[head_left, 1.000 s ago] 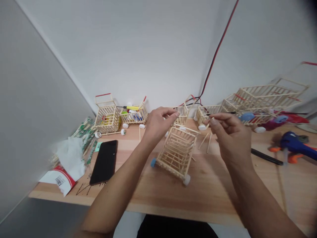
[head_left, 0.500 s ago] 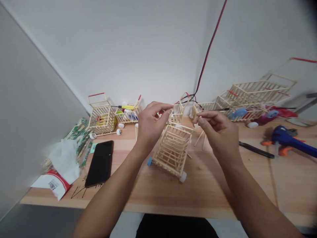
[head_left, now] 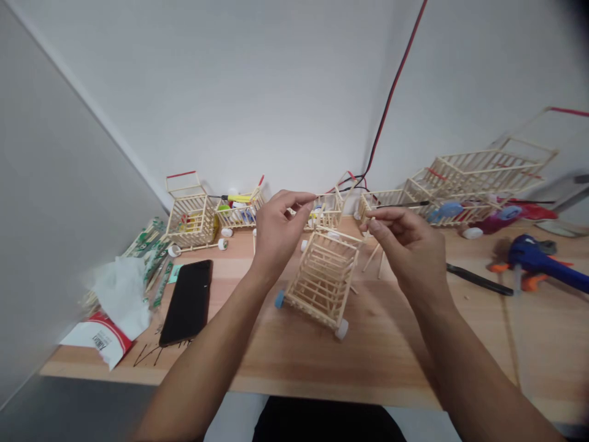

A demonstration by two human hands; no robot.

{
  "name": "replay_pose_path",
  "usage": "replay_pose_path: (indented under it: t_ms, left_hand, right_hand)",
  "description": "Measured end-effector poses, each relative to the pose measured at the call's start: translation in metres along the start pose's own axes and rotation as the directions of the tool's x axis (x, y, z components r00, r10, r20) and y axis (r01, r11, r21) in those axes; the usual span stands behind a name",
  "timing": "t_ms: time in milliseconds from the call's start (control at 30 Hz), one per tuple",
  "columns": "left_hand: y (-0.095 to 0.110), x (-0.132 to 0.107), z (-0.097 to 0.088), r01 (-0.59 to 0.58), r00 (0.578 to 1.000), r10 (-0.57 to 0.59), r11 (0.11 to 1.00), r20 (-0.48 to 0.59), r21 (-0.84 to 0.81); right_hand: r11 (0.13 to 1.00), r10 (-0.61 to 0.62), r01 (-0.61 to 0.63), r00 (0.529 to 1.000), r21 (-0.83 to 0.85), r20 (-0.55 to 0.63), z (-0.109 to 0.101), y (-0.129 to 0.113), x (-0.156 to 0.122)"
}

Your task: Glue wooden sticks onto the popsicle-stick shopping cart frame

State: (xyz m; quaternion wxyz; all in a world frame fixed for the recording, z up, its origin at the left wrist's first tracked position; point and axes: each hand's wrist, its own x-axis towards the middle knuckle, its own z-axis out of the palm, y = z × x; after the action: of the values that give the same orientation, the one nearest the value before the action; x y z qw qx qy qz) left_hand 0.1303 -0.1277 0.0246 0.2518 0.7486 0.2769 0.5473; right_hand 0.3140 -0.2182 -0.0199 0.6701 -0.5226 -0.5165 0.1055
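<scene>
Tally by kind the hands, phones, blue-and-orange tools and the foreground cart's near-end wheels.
Left hand and right hand: 2
Phone: 1
Blue-and-orange tool: 1
Near-end wheels of the foreground cart, blue wheel and white wheel: 2
Total: 6

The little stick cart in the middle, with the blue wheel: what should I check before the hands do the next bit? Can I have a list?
1. Stick cart has its two near wheels: ok, one blue wheel and one white wheel.
2. Right hand has a grip: ok, it pinches a small pale piece.
3. Left hand holds something: cannot tell; thumb and finger are close together.
4. Loose sticks tidied away: not ok, some lie to the right of the cart.
5. Glue gun apart from both hands: ok, it lies off to the right.
6. Glue gun cool: cannot tell.
</scene>
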Motion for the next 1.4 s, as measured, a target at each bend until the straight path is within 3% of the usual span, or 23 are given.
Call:
replay_pose_path:
  t_ms: [300, 400, 500, 667, 833, 1000, 1067, 1167, 1233, 1300, 1400]
  left_hand:
    - [0.018, -0.008, 0.003, -0.176, 0.983, 0.175, 0.984, 0.046, 0.014]
    - [0.024, -0.012, 0.006, -0.102, 0.991, 0.108, 0.992, 0.082, -0.073]
    - [0.029, -0.018, 0.011, 0.062, 0.987, -0.023, 0.969, 0.161, -0.239]
    - [0.036, -0.025, 0.019, 0.269, 0.927, -0.130, 0.884, 0.352, -0.381]
    - [0.043, -0.028, 0.020, 0.253, 0.916, -0.096, 0.891, 0.389, -0.376]
    - [0.044, -0.027, 0.019, 0.217, 0.920, -0.072, 0.913, 0.386, -0.347]
    - [0.043, -0.026, 0.016, 0.216, 0.923, -0.083, 0.921, 0.376, -0.326]
    - [0.042, -0.023, 0.010, 0.233, 0.935, -0.110, 0.907, 0.336, -0.350]
    - [0.041, -0.022, 0.007, 0.259, 0.942, -0.142, 0.884, 0.305, -0.390]
    - [0.041, -0.021, 0.005, 0.283, 0.946, -0.173, 0.854, 0.276, -0.436]
    - [0.042, -0.021, 0.006, 0.309, 0.945, -0.211, 0.820, 0.249, -0.482]
  right_hand:
    - [0.999, 0.017, -0.014, 0.999, 0.051, -0.048, 0.000, -0.002, 0.001]
    - [0.997, 0.028, -0.024, 0.998, 0.073, -0.059, -0.001, -0.004, 0.001]
    - [0.997, 0.042, -0.038, 0.997, 0.063, -0.057, -0.002, -0.009, -0.001]
    - [0.997, -0.008, 0.007, 1.000, 0.079, 0.004, -0.006, -0.018, -0.003]
    - [0.999, -0.039, 0.037, 0.995, 0.024, 0.088, -0.005, -0.036, -0.007]
    - [0.996, -0.051, 0.057, 0.995, -0.066, 0.091, -0.012, -0.056, -0.016]
    - [0.984, -0.019, 0.026, 0.999, -0.178, 0.039, -0.033, -0.055, -0.020]
    - [0.923, -0.008, -0.044, 0.991, -0.382, -0.134, -0.093, -0.037, -0.024]
    - [0.809, -0.027, -0.113, 0.973, -0.576, -0.229, -0.146, -0.015, -0.024]
    - [0.676, 0.026, -0.204, 0.967, -0.708, -0.254, -0.194, 0.006, -0.022]
    - [0.599, 0.042, -0.232, 0.965, -0.767, -0.258, -0.240, 0.031, -0.018]
